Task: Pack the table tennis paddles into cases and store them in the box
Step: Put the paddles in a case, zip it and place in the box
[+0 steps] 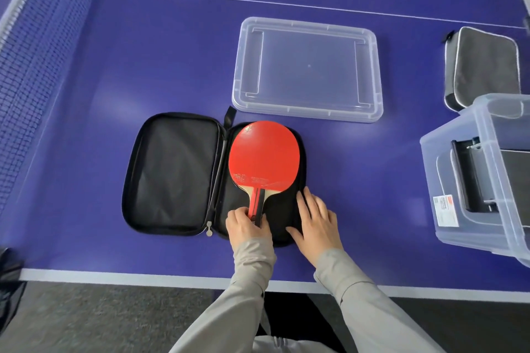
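A red-faced paddle (264, 153) lies on the right half of an open black case (172, 175) near the table's front edge. My left hand (247, 225) grips the paddle's handle. Flat on the case's right edge, beside the paddle, rests my right hand (315, 218) with its fingers straight. A clear plastic box (481, 180) stands at the right and holds a dark case inside. Its clear lid (308, 69) lies flat behind the open case.
A grey zipped case (484, 66) lies at the far right behind the box. The net (31, 60) runs along the left side. The blue table (372, 180) ends at a white edge line close to my body.
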`<state>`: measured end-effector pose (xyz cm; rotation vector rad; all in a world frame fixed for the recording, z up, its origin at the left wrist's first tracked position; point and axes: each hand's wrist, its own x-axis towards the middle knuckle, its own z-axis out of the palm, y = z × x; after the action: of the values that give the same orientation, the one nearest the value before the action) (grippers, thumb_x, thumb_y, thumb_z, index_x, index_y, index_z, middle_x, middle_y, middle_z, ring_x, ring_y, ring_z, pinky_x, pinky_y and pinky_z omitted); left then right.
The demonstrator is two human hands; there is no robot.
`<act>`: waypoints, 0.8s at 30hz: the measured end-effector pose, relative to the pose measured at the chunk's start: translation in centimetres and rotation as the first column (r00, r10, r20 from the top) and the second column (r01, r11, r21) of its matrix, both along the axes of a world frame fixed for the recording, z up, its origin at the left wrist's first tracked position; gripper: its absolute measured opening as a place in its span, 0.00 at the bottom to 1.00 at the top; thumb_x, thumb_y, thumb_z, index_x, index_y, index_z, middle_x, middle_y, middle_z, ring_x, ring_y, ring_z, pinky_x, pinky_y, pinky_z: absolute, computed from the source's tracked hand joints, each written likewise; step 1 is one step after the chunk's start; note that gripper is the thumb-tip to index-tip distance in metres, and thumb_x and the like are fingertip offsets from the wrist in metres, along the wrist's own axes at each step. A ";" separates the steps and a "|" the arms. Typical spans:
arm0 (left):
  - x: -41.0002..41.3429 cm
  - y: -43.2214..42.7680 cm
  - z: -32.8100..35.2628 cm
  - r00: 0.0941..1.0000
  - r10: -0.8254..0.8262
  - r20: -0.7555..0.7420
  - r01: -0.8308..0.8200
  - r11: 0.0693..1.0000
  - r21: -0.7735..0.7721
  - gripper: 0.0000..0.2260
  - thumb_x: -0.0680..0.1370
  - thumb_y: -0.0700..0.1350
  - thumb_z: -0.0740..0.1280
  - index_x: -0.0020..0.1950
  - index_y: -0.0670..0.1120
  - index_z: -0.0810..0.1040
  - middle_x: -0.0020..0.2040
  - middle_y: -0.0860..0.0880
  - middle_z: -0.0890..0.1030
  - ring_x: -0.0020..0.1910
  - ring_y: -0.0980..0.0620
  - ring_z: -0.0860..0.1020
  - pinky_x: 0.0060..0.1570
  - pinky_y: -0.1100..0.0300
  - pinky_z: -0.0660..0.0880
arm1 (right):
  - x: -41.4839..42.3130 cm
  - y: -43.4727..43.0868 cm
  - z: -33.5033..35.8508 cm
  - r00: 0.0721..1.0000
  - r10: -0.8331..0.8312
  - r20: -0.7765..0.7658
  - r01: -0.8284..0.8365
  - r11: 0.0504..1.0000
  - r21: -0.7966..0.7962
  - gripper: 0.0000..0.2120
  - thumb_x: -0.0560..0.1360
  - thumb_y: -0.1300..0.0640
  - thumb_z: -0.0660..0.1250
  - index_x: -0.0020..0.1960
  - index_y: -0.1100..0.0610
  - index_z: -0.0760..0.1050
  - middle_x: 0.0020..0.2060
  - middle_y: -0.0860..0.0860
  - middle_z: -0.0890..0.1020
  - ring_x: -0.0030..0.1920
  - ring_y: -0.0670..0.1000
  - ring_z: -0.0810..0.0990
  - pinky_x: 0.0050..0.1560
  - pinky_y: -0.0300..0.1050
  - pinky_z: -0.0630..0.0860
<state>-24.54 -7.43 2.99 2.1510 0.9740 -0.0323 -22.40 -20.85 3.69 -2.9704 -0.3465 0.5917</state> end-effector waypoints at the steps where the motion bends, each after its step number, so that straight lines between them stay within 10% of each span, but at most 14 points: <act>1: 0.1 0.0 0.0 1.000 0.010 -0.008 -0.010 1.000 -0.012 0.14 0.69 0.42 0.74 0.50 0.39 0.75 0.46 0.44 0.74 0.50 0.44 0.73 0.49 0.53 0.71 | 0.0 0.0 0.0 1.000 0.000 0.001 0.000 1.000 0.001 0.37 0.75 0.42 0.62 0.77 0.55 0.51 0.77 0.52 0.55 0.75 0.52 0.57 0.65 0.50 0.64; 11: -1.0 5.2 3.0 0.993 -0.120 0.007 0.113 0.917 -0.383 0.10 0.75 0.52 0.68 0.51 0.47 0.77 0.48 0.51 0.75 0.45 0.53 0.76 0.45 0.67 0.71 | -0.5 0.2 0.7 0.999 -0.024 -0.045 0.026 0.999 0.034 0.38 0.77 0.39 0.58 0.78 0.54 0.45 0.78 0.51 0.45 0.77 0.51 0.49 0.70 0.48 0.58; 14: -2.2 9.7 3.3 0.942 -0.334 0.019 0.334 0.935 -0.124 0.07 0.75 0.40 0.68 0.53 0.42 0.80 0.49 0.47 0.79 0.47 0.47 0.78 0.53 0.53 0.73 | -1.6 1.1 0.8 0.993 -0.089 -0.074 0.094 0.994 0.064 0.39 0.76 0.40 0.59 0.78 0.54 0.44 0.78 0.51 0.43 0.77 0.52 0.45 0.73 0.50 0.54; 18: -3.7 11.7 2.9 0.771 -0.635 -0.039 0.636 0.771 0.036 0.10 0.69 0.37 0.73 0.49 0.45 0.83 0.51 0.49 0.79 0.50 0.53 0.75 0.54 0.58 0.60 | -2.7 2.1 0.7 0.981 -0.160 -0.107 0.170 0.981 0.090 0.39 0.77 0.42 0.60 0.78 0.53 0.42 0.77 0.52 0.41 0.77 0.53 0.41 0.75 0.53 0.49; 24: -3.7 12.7 3.0 0.830 -0.552 0.082 0.529 0.825 0.199 0.12 0.67 0.34 0.74 0.49 0.43 0.83 0.52 0.46 0.80 0.50 0.44 0.78 0.48 0.53 0.67 | -2.6 1.8 0.8 0.981 -0.156 -0.111 0.165 0.984 0.074 0.38 0.77 0.41 0.58 0.78 0.52 0.41 0.77 0.51 0.41 0.77 0.51 0.41 0.75 0.52 0.49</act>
<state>-28.29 5.28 6.01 2.4880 0.2629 -0.0806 -25.01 -19.07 4.54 -2.8396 -0.1171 0.6925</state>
